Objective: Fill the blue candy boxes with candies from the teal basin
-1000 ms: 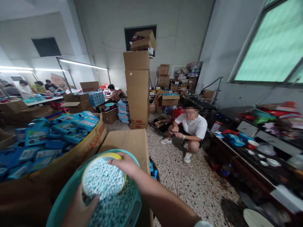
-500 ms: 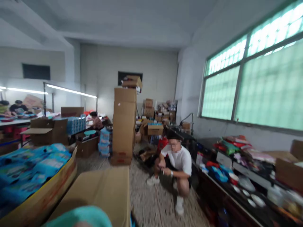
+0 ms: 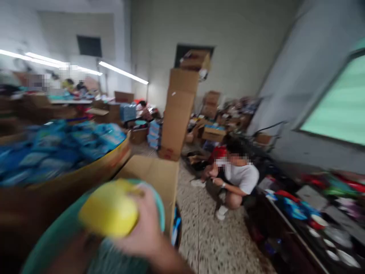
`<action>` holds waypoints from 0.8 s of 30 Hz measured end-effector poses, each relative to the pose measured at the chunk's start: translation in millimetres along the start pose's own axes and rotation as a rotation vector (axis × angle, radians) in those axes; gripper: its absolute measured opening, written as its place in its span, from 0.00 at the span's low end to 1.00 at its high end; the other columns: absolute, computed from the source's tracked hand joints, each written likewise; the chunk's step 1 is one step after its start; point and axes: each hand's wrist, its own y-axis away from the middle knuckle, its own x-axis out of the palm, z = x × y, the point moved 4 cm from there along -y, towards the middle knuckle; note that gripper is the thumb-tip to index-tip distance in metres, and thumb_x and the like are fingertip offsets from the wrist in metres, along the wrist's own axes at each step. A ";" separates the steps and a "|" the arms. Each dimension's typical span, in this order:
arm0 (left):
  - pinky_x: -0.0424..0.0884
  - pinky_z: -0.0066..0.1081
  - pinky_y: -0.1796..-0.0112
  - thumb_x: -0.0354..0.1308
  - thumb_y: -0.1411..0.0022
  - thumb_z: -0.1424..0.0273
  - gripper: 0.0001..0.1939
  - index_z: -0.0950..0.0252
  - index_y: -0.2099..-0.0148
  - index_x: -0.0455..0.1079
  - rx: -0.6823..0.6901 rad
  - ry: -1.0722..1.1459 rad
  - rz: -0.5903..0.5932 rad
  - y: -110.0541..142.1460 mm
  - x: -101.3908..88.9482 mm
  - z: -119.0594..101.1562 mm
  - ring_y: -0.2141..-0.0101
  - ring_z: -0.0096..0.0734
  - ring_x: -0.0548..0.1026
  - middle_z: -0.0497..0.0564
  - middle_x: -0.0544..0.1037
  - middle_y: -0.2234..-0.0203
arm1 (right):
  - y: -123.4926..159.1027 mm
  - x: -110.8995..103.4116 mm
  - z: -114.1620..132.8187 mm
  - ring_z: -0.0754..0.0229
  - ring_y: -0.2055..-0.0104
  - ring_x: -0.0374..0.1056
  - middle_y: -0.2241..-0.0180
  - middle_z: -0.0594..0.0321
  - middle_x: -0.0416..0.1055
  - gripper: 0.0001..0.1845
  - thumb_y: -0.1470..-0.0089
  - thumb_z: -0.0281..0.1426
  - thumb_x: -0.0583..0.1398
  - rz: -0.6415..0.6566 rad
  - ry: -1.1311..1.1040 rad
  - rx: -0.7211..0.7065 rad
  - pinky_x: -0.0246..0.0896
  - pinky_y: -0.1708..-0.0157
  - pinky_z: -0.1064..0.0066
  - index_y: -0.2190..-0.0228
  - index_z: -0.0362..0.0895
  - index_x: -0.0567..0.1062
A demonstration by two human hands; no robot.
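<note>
My right hand (image 3: 145, 224) grips a smooth, rounded yellow object (image 3: 110, 209) over a large teal basin (image 3: 42, 239). The object is smeared by motion, so I cannot tell its kind; a smaller yellow part juts from its top near my fingers. My left hand (image 3: 87, 241) is low and dark beneath the yellow object, its fingers hidden and blurred. Grey-green textured cloth (image 3: 116, 258) shows between my forearms.
Past the basin lies a closed cardboard box (image 3: 148, 167). On the left, a big carton (image 3: 119, 158) holds many blue packets (image 3: 76, 140). A person in a white shirt (image 3: 242, 177) squats on the speckled floor (image 3: 208, 243). A cluttered low table (image 3: 322, 243) runs along the right.
The view has tipped down and turned left. My hands and the yellow object have come into sight, and far more of the teal basin shows. The squatting person's head has turned.
</note>
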 end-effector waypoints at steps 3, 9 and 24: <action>0.76 0.57 0.51 0.51 0.36 0.63 0.19 0.67 0.54 0.79 -0.132 -0.243 0.251 31.1 -31.1 34.1 0.55 0.58 0.83 0.62 0.84 0.58 | -9.4 -15.7 -0.3 0.44 0.37 0.64 0.41 0.49 0.66 0.44 0.52 0.41 0.69 -0.008 0.009 0.061 0.61 0.35 0.47 0.37 0.48 0.62; 0.71 0.52 0.44 0.51 0.33 0.66 0.19 0.68 0.49 0.79 -0.167 -0.411 0.385 34.4 -59.0 35.7 0.49 0.56 0.79 0.67 0.80 0.51 | -14.3 -25.6 5.0 0.42 0.39 0.63 0.42 0.50 0.64 0.45 0.51 0.39 0.70 -0.001 0.091 0.046 0.62 0.37 0.41 0.35 0.50 0.61; 0.76 0.54 0.45 0.63 0.55 0.53 0.63 0.78 0.25 0.43 -0.085 -0.018 -0.119 7.3 -70.1 64.4 0.45 0.64 0.76 0.75 0.68 0.38 | -10.6 -8.6 33.2 0.40 0.38 0.60 0.42 0.45 0.64 0.49 0.55 0.54 0.69 0.372 0.442 -0.155 0.49 0.33 0.38 0.35 0.49 0.68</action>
